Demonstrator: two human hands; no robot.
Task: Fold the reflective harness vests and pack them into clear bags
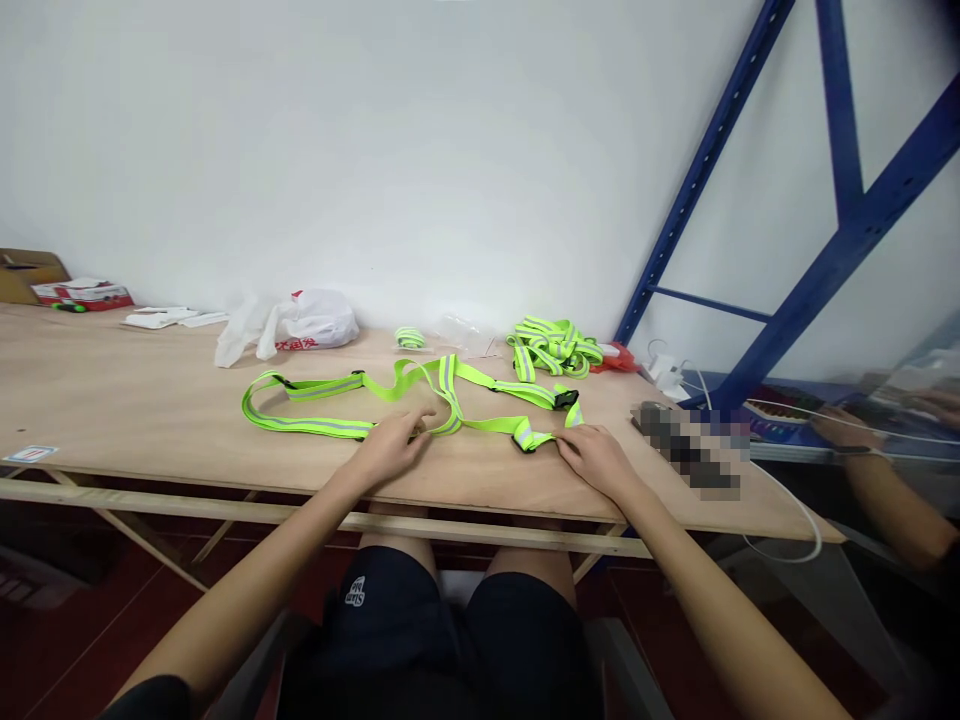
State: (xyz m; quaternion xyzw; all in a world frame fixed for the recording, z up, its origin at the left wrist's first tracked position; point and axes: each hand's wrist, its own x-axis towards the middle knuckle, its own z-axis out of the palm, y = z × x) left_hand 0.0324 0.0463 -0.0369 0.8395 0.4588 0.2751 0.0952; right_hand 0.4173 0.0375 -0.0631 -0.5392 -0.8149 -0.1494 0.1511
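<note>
A neon yellow-green reflective strap harness [446, 385] with grey stripes lies spread over the wooden table. Its long loop reaches to the left, and a black buckle [566, 399] sits on its right end. My left hand [394, 447] rests at the harness's near edge, fingers apart and curved beside the strap; I see no strap gripped in it. With thumb and fingers together, my right hand [598, 458] pinches the strap's right end, close to a black slider [523, 445]. The fingertips partly hide that end.
Behind lie a heap of similar straps [553, 346], a rolled strap [409, 338] and a white plastic bag [319, 318]. A blurred-out dark object [686, 445] and white cable [806, 510] lie right, near a blue metal frame [847, 240]. Another person's arm [892, 480] is at far right.
</note>
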